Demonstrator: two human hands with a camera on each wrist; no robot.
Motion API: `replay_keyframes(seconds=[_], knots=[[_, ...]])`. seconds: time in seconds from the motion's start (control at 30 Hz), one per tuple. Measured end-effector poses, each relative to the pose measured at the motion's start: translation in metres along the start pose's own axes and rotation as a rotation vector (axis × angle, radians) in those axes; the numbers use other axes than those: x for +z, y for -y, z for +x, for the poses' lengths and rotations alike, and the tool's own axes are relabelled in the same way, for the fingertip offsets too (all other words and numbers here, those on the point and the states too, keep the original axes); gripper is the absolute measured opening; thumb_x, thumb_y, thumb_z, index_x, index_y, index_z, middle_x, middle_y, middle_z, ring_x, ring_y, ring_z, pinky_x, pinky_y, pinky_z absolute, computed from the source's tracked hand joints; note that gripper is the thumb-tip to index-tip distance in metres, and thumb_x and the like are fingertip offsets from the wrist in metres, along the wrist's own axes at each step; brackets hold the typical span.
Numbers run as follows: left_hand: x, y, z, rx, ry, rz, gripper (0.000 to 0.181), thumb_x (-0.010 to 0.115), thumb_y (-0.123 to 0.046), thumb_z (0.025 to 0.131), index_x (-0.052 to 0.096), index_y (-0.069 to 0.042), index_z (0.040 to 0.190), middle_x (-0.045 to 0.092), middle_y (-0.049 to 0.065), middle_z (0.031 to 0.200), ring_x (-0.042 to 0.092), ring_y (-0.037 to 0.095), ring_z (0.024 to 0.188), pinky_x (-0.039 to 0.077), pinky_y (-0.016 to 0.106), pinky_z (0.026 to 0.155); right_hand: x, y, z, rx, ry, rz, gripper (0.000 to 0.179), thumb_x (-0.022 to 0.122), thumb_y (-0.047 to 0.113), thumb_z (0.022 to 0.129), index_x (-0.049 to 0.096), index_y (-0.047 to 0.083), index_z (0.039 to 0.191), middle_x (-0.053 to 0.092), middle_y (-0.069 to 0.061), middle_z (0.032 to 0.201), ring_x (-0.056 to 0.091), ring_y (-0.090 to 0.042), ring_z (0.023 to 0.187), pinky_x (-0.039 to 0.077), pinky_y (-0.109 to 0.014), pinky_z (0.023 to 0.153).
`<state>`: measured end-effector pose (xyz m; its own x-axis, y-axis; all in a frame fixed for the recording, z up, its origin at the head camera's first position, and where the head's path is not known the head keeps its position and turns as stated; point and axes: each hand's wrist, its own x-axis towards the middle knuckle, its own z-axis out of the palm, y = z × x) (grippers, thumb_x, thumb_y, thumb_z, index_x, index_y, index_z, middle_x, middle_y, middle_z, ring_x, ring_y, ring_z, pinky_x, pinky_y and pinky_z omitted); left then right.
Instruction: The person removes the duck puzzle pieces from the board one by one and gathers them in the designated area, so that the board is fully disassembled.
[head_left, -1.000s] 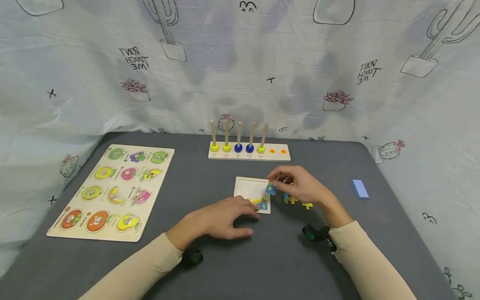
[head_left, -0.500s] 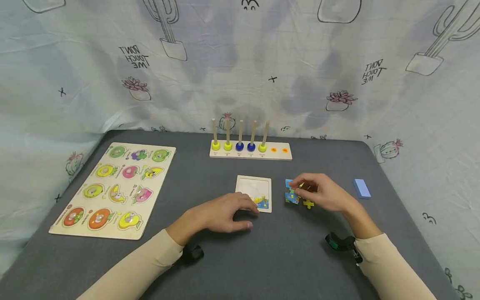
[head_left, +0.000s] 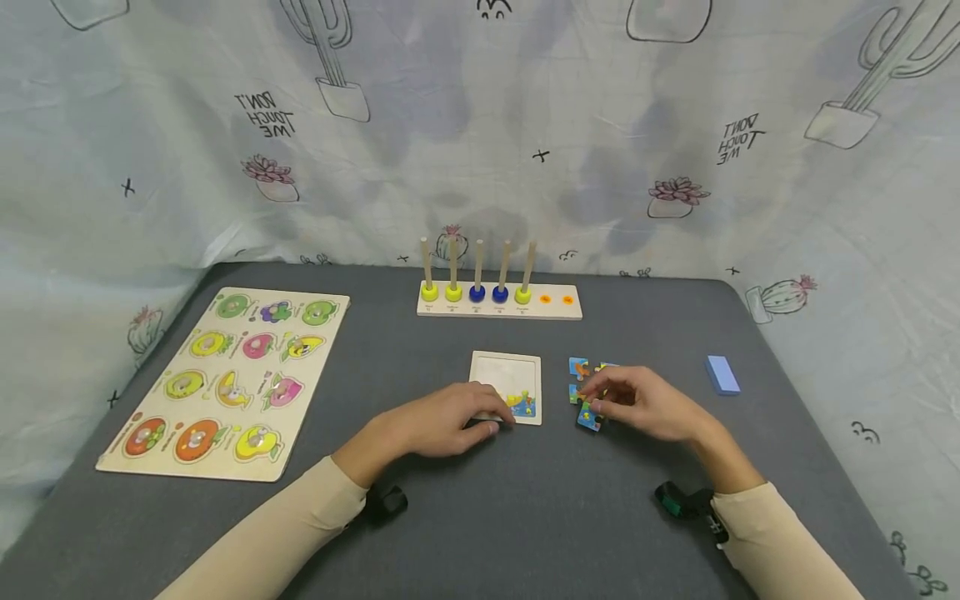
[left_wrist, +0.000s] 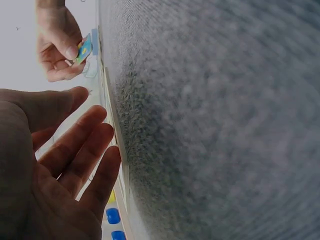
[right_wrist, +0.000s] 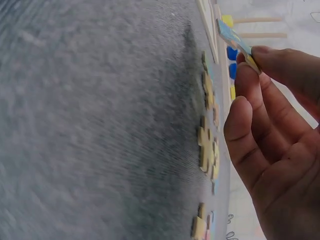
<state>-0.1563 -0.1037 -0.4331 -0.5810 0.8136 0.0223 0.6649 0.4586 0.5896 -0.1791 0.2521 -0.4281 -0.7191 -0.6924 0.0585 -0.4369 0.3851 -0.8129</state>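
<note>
My right hand pinches a blue jigsaw piece between thumb and fingers, above the table. In the right wrist view the piece is tilted, clear of the loose jigsaw pieces below. Several of those lie beside and partly under the hand; one blue and orange piece shows at their far left. My left hand rests at the lower left of a square wooden puzzle tray, fingers loosely bent, covering that corner. Joined pieces fill the tray's lower right. The left wrist view shows the left palm holding nothing.
A fruit puzzle board lies at the left. Behind the tray stands a wooden peg board with yellow and blue rings on upright pegs. A light blue block sits on the right of the grey table.
The right hand has carried the blue piece from the tray's right edge rightward to the loose pieces, then slightly nearer the person. The left hand stays at the tray, its thumb closer to the fingers.
</note>
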Motion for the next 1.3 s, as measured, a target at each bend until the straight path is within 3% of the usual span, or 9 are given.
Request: replay_keyframes(seconds=[0.43, 0.77, 0.97, 1.1, 1.3], knots=[[0.002, 0.002, -0.004, -0.006, -0.032, -0.028, 0.024, 0.056, -0.016, 0.106, 0.070, -0.017, 0.126, 0.066, -0.008, 0.124, 0.059, 0.007, 0.117, 0.046, 0.037, 0.105, 0.009, -0.006, 0.003, -0.011, 0.063, 0.062, 0.015, 0.068, 0.004, 0.099, 0.068, 0.001, 0.114, 0.073, -0.010, 0.105, 0.071, -0.024, 0.091, 0.056, -0.029, 0.077], [0.003, 0.002, -0.003, 0.021, -0.032, -0.013, 0.025, 0.057, -0.016, 0.106, 0.069, -0.016, 0.127, 0.067, -0.007, 0.128, 0.059, 0.007, 0.120, 0.046, 0.036, 0.107, 0.010, -0.005, 0.003, 0.008, 0.069, 0.017, 0.016, 0.068, 0.007, 0.099, 0.069, 0.004, 0.114, 0.074, -0.007, 0.106, 0.072, -0.022, 0.093, 0.057, -0.030, 0.078], [0.003, -0.002, -0.002, -0.002, -0.016, 0.007, 0.026, 0.058, -0.017, 0.105, 0.069, -0.016, 0.129, 0.067, -0.006, 0.130, 0.058, 0.009, 0.123, 0.044, 0.036, 0.109, 0.012, -0.004, 0.004, 0.034, 0.066, -0.025, 0.016, 0.068, 0.010, 0.100, 0.071, 0.009, 0.115, 0.074, -0.003, 0.105, 0.071, -0.019, 0.090, 0.056, -0.029, 0.075], [0.004, -0.009, -0.002, -0.023, 0.008, 0.074, 0.028, 0.058, -0.020, 0.106, 0.068, -0.017, 0.132, 0.063, -0.003, 0.140, 0.055, 0.013, 0.130, 0.042, 0.037, 0.112, 0.011, -0.003, 0.004, 0.041, 0.072, -0.040, 0.015, 0.069, 0.011, 0.100, 0.071, 0.010, 0.115, 0.073, -0.002, 0.105, 0.070, -0.018, 0.088, 0.056, -0.030, 0.075], [0.013, -0.024, 0.001, -0.053, 0.047, 0.310, 0.037, 0.056, -0.029, 0.106, 0.061, -0.019, 0.142, 0.051, 0.000, 0.156, 0.051, 0.019, 0.133, 0.044, 0.042, 0.110, 0.010, 0.001, 0.006, 0.047, 0.060, -0.072, 0.016, 0.072, 0.013, 0.097, 0.072, 0.012, 0.113, 0.072, 0.000, 0.103, 0.066, -0.015, 0.079, 0.054, -0.029, 0.071]])
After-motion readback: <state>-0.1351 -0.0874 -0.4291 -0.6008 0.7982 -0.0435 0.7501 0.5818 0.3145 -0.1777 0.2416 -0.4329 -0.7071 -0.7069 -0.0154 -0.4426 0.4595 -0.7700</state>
